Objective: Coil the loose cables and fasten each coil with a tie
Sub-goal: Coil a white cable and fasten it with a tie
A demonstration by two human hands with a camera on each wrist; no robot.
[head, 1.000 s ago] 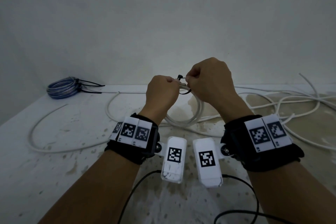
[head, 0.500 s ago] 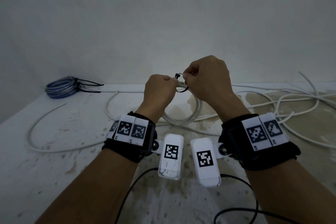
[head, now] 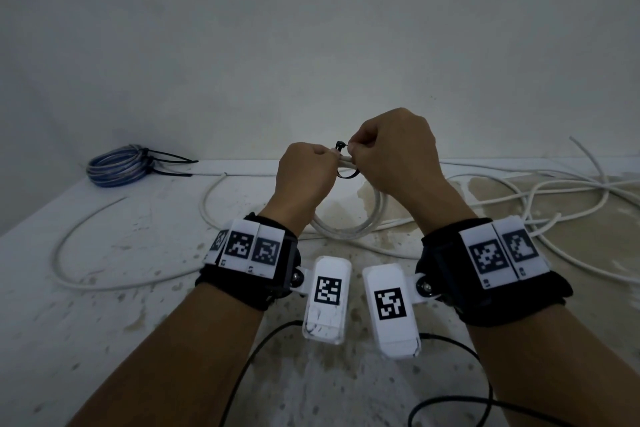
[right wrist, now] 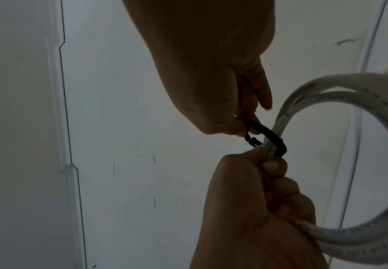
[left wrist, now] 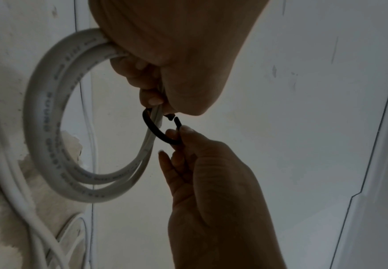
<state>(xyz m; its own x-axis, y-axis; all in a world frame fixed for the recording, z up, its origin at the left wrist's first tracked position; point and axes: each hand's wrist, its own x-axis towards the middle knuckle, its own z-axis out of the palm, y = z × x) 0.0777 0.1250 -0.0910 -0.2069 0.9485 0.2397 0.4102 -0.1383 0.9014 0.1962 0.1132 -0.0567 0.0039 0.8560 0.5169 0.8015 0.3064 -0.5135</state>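
Note:
My left hand [head: 330, 159] grips the top of a coil of white cable [head: 349, 229], which hangs above the table. A black tie [head: 346, 175] loops under the coil's strands. My right hand [head: 351, 152] pinches the tie's tail close to its head [head: 341, 145]. In the left wrist view the tie [left wrist: 152, 131] curves round the strands [left wrist: 50, 127], and its tip sits just short of the head, between my left hand [left wrist: 156, 98] and right hand [left wrist: 176, 134]. The right wrist view shows the same tie [right wrist: 266, 132], right hand [right wrist: 245, 127] and left hand [right wrist: 269, 163].
A blue coil [head: 117, 166] bound with black ties lies at the back left by the wall. Loose white cables [head: 554, 191] sprawl over the right of the stained table [head: 104, 322], and another white cable [head: 104, 274] arcs across the left. Black camera leads [head: 249, 357] trail near me.
Both hands have risen slightly with the coil. The right hand has brought the tie's tail closer to its head.

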